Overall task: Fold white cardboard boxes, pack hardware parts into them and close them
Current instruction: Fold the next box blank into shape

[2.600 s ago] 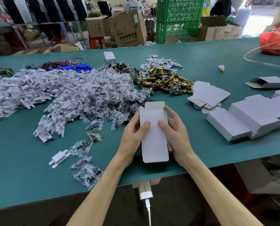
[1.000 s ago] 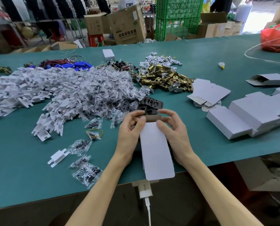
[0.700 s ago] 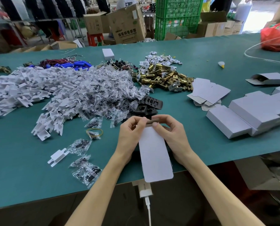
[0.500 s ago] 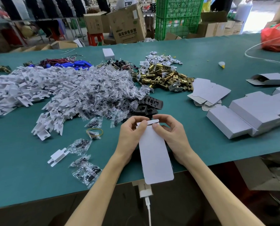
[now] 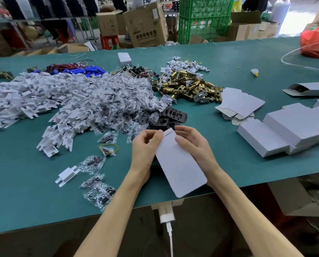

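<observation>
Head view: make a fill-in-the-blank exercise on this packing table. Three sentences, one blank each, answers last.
The left hand and right hand hold one ____ cardboard box. The yellow rubber band lies to the ____ of the left hand. The red bag sits at the far ____ corner of the table.
Missing words: white; left; right.

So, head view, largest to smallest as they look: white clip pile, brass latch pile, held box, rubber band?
1. white clip pile
2-3. brass latch pile and held box: alike, box nearer, so unranked
4. rubber band
</observation>
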